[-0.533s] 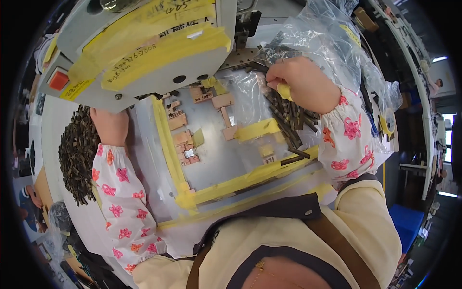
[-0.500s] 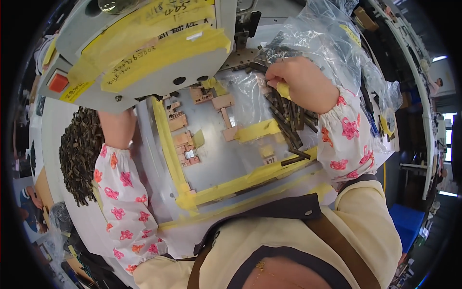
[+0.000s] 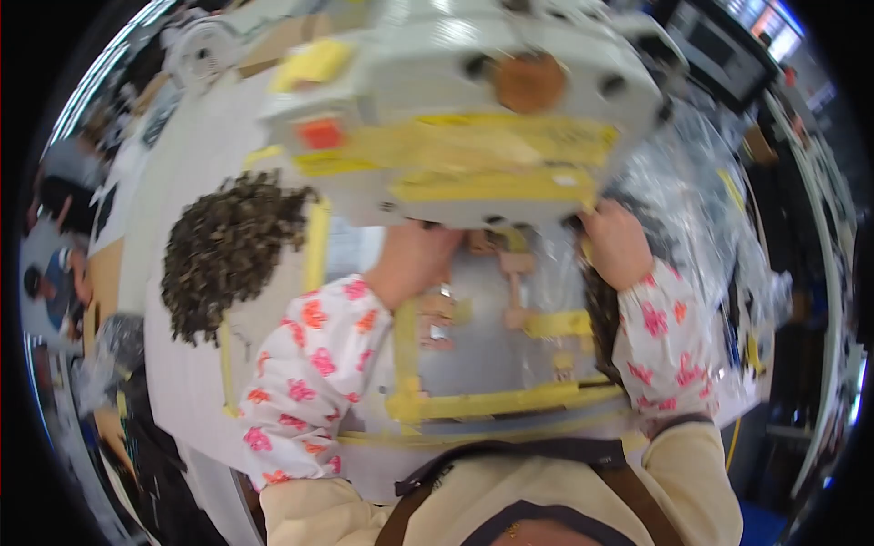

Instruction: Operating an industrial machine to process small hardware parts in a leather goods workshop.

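My left hand [image 3: 414, 259] reaches in under the head of a white sewing-machine-like machine [image 3: 528, 187], and its fingers are hidden there. My right hand [image 3: 619, 244] is at the machine's lower right edge with fingers curled closed; blur hides what they hold. Beneath both is a grey metal plate [image 3: 482, 364] edged with yellow tape [image 3: 510, 400]. Small tan blocks [image 3: 517, 264] are stuck on it between the hands. Beside my right hand and sleeve lies a pile of dark narrow strips [image 3: 603, 318], partly covered by my arm.
A large heap of small dark brown pieces [image 3: 232, 255] lies on the white table [image 3: 196, 391] at left. Clear plastic bags [image 3: 701, 182] bunch at the right. A red button [image 3: 320, 134] sits on the machine. Farther left, another person [image 3: 64, 282] is seated.
My left hand has moved right and under the machine's head, over the plate. My right hand has left the strip pile for the machine's edge. The view has shifted and blurred.
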`<move>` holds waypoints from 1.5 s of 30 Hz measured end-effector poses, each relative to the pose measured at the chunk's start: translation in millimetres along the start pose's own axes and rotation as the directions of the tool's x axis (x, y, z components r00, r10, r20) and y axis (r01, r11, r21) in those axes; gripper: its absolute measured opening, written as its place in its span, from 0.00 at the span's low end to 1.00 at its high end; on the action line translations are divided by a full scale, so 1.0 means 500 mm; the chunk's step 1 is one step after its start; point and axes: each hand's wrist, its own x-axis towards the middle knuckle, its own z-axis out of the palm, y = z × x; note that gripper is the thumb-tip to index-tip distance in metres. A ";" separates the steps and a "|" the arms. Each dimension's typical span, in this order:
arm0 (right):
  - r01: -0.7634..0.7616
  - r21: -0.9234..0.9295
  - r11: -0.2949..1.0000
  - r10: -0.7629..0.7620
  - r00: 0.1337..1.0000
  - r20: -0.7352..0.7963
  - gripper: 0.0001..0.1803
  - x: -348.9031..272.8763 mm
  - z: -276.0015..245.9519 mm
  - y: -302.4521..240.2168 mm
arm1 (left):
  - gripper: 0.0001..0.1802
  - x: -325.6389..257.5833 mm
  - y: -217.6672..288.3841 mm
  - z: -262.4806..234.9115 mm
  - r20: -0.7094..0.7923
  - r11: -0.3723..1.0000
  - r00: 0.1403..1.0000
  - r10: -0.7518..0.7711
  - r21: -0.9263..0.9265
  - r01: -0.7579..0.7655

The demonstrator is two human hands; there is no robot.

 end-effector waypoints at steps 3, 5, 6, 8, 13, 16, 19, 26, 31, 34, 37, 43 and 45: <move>-0.011 0.033 0.999 0.013 0.998 -0.064 0.10 -0.014 0.024 0.011 | 0.19 -0.013 -0.009 0.046 0.036 0.947 0.971 -0.238 -0.215 0.240; -0.051 0.051 0.997 0.055 0.995 -0.080 0.08 -0.023 0.045 0.035 | 0.21 0.014 0.041 0.005 -0.069 0.941 0.991 -0.115 -0.327 0.086; -0.041 0.055 0.998 0.047 0.993 -0.110 0.07 -0.025 0.043 0.039 | 0.19 0.015 0.046 0.003 -0.100 0.959 0.991 -0.086 -0.279 0.055; 0.017 0.093 0.996 -0.002 0.987 -0.159 0.06 -0.010 0.022 0.020 | 0.19 -0.007 0.036 -0.005 -0.086 0.983 0.995 -0.049 -0.181 0.033; 0.055 0.335 0.940 -0.013 0.992 -0.127 0.08 0.002 -0.028 -0.030 | 0.22 -0.012 0.022 -0.002 0.267 0.924 0.926 -0.265 -0.203 0.323; 0.061 0.661 0.748 -0.034 0.998 -0.054 0.08 0.009 -0.016 -0.049 | 0.29 -0.020 0.038 -0.019 0.098 0.996 0.994 0.053 0.072 -0.060; 0.045 0.709 0.704 -0.045 0.999 -0.019 0.06 0.007 -0.015 -0.052 | 0.35 -0.029 0.052 -0.030 0.170 0.997 0.984 -0.061 0.052 0.053; 0.151 0.682 0.716 -0.125 0.988 -0.088 0.05 -0.003 -0.010 -0.047 | 0.33 -0.021 0.048 -0.022 0.214 0.988 0.969 -0.121 0.121 0.097; 0.166 0.597 0.785 -0.126 0.986 -0.109 0.06 0.013 -0.005 -0.058 | 0.15 -0.015 0.036 -0.045 0.189 0.982 0.982 0.017 0.183 -0.052; 0.275 0.595 0.756 -0.195 0.961 -0.196 0.05 0.024 0.011 -0.043 | 0.14 -0.009 0.033 -0.041 0.082 0.988 0.996 0.038 0.148 -0.050; 0.277 0.636 0.721 -0.203 0.961 -0.189 0.06 0.023 0.027 -0.041 | 0.20 -0.008 0.038 -0.046 0.166 0.998 0.984 -0.057 -0.023 0.062; 0.226 0.656 0.720 -0.190 0.974 -0.127 0.06 0.015 0.030 -0.033 | 0.14 -0.005 0.058 -0.044 0.180 0.997 0.984 -0.015 -0.074 0.029; 0.227 0.676 0.701 -0.176 0.974 -0.145 0.06 0.016 0.032 -0.037 | 0.13 -0.007 0.057 -0.043 0.190 0.999 0.982 0.006 -0.052 0.004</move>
